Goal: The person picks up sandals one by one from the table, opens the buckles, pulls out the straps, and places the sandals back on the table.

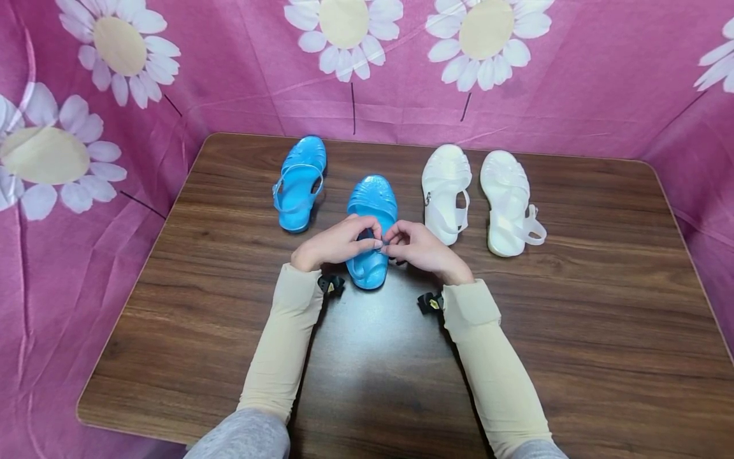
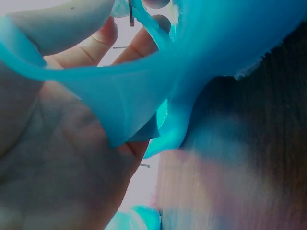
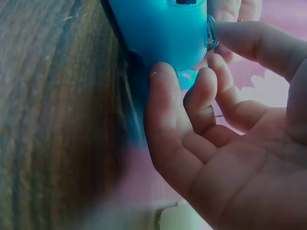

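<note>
A blue jelly sandal [image 1: 373, 194] lies on the table, its toe facing away, with both hands meeting over its middle. My left hand [image 1: 339, 242] pinches the sandal's thin ankle strap between thumb and fingers; in the left wrist view a wide loop of the blue strap [image 2: 129, 88] runs across the palm. From the other side my right hand [image 1: 423, 247] holds the small metal buckle [image 3: 211, 34] at its thumb tip. In the right wrist view the other fingers curl loosely beside the sandal's blue side wall [image 3: 158, 33].
The other blue sandal [image 1: 301, 185] stands farther back on the left. Two white sandals, one nearer [image 1: 446, 191] and one farther right [image 1: 504, 197], stand to the right on the brown wooden table [image 1: 602, 287]. A pink flowered cloth [image 1: 401, 108] hangs behind the table.
</note>
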Motion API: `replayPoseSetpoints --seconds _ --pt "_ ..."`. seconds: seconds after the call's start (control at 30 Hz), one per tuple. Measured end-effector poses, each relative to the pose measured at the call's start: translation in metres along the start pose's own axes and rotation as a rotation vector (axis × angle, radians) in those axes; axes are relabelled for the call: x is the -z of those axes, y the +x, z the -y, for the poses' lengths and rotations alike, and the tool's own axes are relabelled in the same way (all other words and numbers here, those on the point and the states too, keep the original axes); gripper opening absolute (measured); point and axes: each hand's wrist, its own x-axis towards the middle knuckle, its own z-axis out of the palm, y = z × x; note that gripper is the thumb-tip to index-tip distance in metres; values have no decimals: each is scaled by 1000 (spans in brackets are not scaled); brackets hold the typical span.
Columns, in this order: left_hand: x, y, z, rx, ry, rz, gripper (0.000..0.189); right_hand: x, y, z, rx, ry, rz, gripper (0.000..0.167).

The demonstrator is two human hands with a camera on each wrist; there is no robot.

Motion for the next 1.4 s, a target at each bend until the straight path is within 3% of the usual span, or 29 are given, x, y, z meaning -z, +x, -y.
replayPoseSetpoints --seconds 0.2,0.4,0.7,0.97,1.4 --pt "1 -1 -1 4 -26 -4 9 -2 0 1 82 -41 -28 17" --pt "4 -1 -1 3 -68 -24 12 -3 0 2 93 -39 -55 17" --pt "5 -2 -3 38 -48 -51 22 -4 2 0 124 -38 -107 22" --pt "5 -1 -4 74 -20 -49 22 -4 2 0 191 -69 -85 11" --pt "3 2 -1 73 14 -46 27 -1 1 0 163 -91 -80 16"
